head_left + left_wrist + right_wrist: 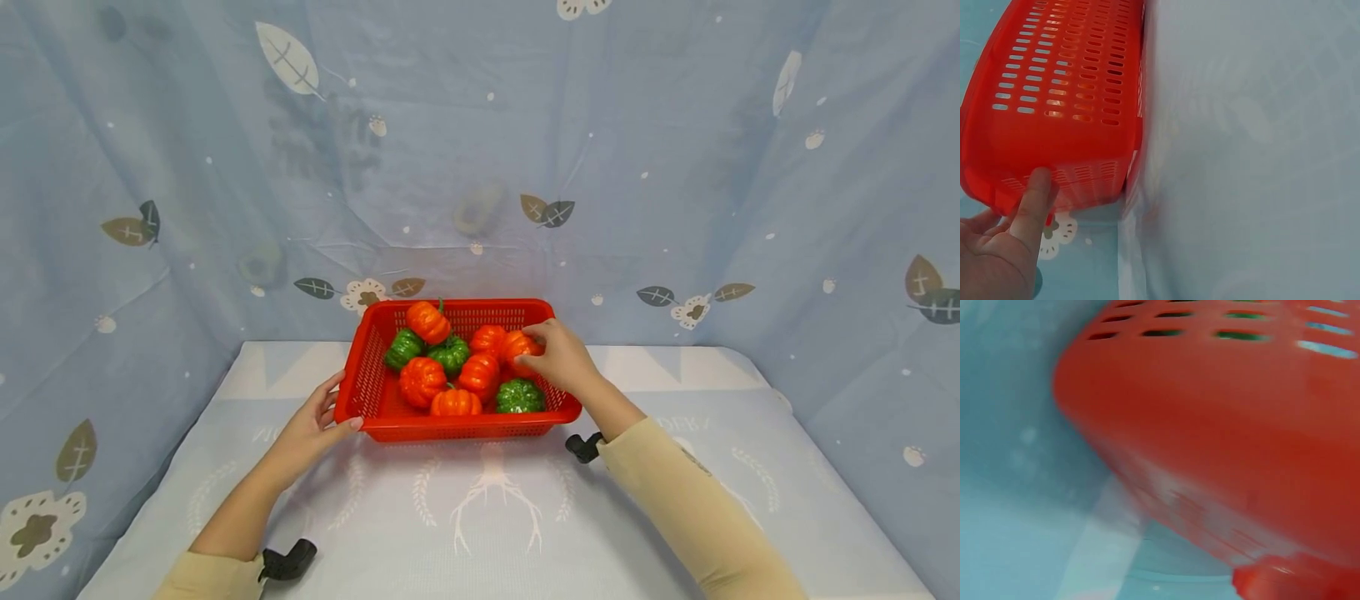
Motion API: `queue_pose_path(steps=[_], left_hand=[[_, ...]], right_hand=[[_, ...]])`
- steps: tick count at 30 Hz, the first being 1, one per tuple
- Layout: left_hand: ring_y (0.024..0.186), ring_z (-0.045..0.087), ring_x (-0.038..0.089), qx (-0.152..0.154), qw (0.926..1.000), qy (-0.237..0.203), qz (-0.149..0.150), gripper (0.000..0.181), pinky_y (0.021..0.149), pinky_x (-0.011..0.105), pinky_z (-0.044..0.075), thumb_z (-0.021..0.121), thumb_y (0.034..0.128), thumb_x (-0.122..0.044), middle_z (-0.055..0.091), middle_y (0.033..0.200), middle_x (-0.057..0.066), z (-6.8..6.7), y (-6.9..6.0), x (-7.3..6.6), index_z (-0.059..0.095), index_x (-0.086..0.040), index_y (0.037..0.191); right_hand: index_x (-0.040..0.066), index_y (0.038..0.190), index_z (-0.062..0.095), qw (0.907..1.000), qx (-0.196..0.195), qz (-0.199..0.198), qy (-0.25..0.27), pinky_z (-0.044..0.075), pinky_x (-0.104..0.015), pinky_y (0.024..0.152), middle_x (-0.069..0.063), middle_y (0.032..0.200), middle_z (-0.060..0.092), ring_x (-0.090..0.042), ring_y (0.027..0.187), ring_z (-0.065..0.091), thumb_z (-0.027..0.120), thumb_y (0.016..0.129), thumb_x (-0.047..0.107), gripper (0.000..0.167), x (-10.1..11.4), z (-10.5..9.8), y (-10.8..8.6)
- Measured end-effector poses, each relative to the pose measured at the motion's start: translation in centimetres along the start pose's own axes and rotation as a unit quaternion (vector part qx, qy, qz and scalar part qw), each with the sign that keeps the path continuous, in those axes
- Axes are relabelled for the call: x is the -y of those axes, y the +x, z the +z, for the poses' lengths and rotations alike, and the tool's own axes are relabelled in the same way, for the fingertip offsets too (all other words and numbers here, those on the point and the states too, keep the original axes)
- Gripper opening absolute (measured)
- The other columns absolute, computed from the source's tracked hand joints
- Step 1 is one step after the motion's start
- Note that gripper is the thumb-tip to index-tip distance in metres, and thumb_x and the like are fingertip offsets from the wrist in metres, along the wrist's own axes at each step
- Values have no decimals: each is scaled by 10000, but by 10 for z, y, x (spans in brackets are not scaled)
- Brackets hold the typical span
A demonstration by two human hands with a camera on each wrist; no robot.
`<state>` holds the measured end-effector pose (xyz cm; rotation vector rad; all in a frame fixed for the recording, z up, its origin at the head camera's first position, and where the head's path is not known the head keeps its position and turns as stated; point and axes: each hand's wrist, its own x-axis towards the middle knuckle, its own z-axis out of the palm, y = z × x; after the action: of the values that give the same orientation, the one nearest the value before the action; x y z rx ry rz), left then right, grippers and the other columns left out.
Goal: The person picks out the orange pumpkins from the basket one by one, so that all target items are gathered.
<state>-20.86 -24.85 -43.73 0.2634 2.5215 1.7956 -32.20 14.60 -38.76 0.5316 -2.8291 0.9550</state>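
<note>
A red basket [457,432] holds several orange pumpkin-shaped vegetables and three green ones, among them a green one [520,397] at the front right. My left hand [311,429] grips the basket's left front corner, thumb at the front rim and fingers along the left side. In the left wrist view that hand [1007,253] lies against the perforated basket wall [1054,140]. Over the basket's right side, my right hand [562,358] pinches an orange pumpkin [517,346] between thumb and fingers. The right wrist view shows the basket's outer wall [1210,431] close up; the hand is out of sight there.
The basket stands towards the back of a table [397,517] with a pale patterned cloth. Behind it hangs a blue curtain [450,125] with leaf prints, which also encloses both sides. A black wrist mount [288,560] sits by the left sleeve, another [583,447] by the right.
</note>
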Motion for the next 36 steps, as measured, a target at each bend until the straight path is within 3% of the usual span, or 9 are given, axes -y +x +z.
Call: queue_pose_path(steps=[8,15,25,36], left_hand=[[1342,442,448,-3,10000,-34,-75,888,930,307,535,709,938,-209,348,1537,244,0,1,1,133,-95,1605],[1361,424,444,-6,10000,8,-71,870,941,293,523,702,945,-191,351,1535,256,-1,0,0,141,-85,1602],[1381,398,441,24,9999,-43,-146,860,951,292,517,691,952,-188,326,1550,254,-2,0,-3,141,-91,1606],[1366,404,454,98,9999,-73,-70,831,935,277,524,665,964,-162,330,1546,256,-3,1,0,139,-69,1600]], right_hand=[[62,1331,633,9993,-185,-218,233,504,-483,934,-118,1212,601,-317,1085,595,816,852,238,541,15,-33,-23],[66,1345,623,9984,-434,-295,207,526,-513,928,-121,1244,584,-358,1101,617,798,867,176,520,8,-64,-50],[-6,1351,594,9981,-610,-79,-94,497,-585,928,-188,1287,556,-440,1135,585,778,873,99,524,-37,-87,-69],[-48,1301,619,9982,-536,-7,-284,497,-549,913,-236,1205,568,-417,1053,570,774,860,58,479,-106,-63,-40]])
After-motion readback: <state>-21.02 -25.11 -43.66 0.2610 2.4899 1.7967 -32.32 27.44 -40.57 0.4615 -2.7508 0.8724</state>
